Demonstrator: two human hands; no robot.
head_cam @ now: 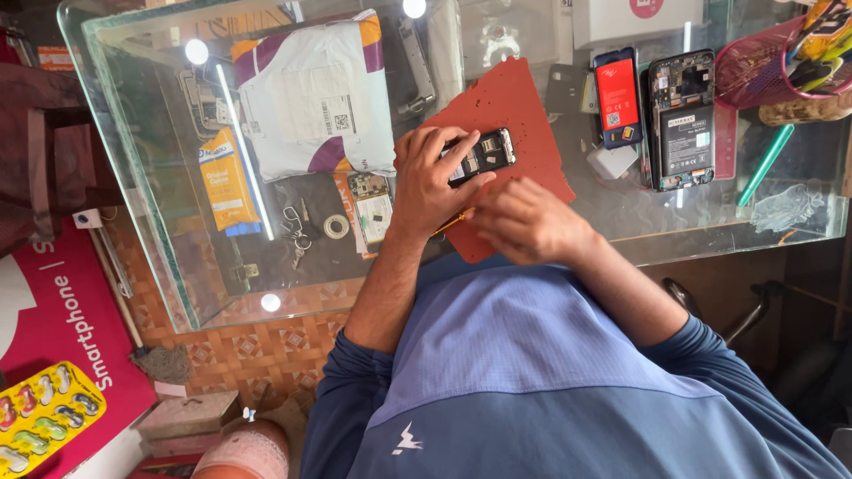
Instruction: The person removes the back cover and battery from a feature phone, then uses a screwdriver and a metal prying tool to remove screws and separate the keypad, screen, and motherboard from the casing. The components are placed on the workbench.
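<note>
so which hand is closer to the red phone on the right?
Right. The right hand sits on the red mat's near edge, below and left of the red phone. The left hand is farther left, holding the opened phone.

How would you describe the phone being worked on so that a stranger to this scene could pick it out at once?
Start at the glass table and find the red mat near its middle. The opened phone lies on that mat, its back cover off, with the left hand gripping it and the right hand beside it. Unlike the two phones lying untouched to the side, it alone sits on the mat under the hands.
</note>
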